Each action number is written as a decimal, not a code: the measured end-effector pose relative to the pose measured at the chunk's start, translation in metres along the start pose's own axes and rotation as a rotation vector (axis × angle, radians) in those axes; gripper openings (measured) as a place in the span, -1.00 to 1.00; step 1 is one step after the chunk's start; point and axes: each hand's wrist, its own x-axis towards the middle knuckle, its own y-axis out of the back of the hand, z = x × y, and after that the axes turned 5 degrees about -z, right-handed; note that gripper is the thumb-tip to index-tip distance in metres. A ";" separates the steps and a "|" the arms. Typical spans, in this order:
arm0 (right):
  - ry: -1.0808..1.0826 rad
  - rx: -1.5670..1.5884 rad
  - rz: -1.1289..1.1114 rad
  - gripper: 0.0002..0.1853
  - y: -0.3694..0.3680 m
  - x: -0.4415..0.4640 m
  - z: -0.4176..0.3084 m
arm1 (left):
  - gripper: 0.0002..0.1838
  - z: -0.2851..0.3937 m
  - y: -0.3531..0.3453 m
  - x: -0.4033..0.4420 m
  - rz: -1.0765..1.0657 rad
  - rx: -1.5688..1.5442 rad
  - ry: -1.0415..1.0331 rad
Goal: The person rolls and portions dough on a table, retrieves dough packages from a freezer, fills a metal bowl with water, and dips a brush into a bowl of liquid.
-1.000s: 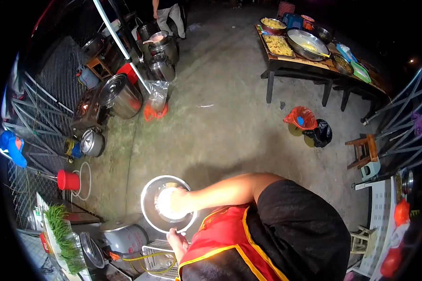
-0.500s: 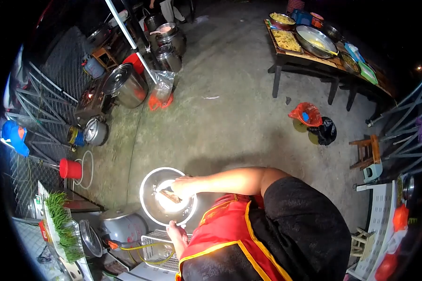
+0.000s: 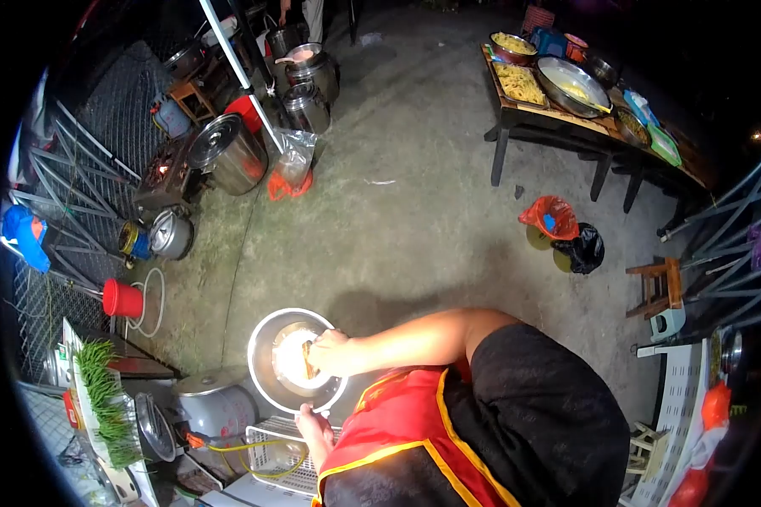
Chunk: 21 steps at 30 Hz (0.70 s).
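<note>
A round metal basin (image 3: pixel 262 365) sits low in front of me, with a brightly lit white patch in its bottom that glare washes out. My right hand (image 3: pixel 333 355) reaches over its right side. Its fingers are closed on a flat brown piece (image 3: pixel 310 362), of a kind I cannot make out. At the near rim, my left hand (image 3: pixel 314 427) is closed on the basin's edge, with part of its fingers hidden.
A white plastic crate (image 3: pixel 271 456) and a grey gas-cylinder-like vessel (image 3: pixel 216 410) stand near the basin. Green stalks (image 3: pixel 101 397) lie at left. Large pots (image 3: pixel 228 156) stand farther off. A table (image 3: pixel 558 118) at upper right holds food trays. A person (image 3: pixel 311 17) stands at the back.
My right hand has shifted slightly down in the view, and the brown piece has turned from slanted to nearly upright. My left hand stays at the rim. The whole view has tilted slightly.
</note>
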 end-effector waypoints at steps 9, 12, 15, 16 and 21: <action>0.035 -0.087 -0.039 -0.80 -0.009 0.026 0.011 | -0.90 0.006 -0.005 -0.003 -0.001 0.126 0.151; -0.004 -0.047 -0.101 -0.81 0.029 0.012 0.018 | -0.89 0.012 -0.001 0.000 -0.058 0.159 0.154; -0.040 0.135 -0.072 -0.80 0.033 0.003 0.026 | -0.82 0.000 0.004 0.016 -0.132 0.054 0.023; -0.086 0.206 -0.113 -0.79 0.041 -0.002 0.024 | -0.81 0.005 -0.002 0.012 -0.144 0.048 0.013; -0.231 0.461 -0.147 -0.81 0.022 0.003 0.036 | -0.80 0.018 -0.017 0.000 -0.128 0.117 0.008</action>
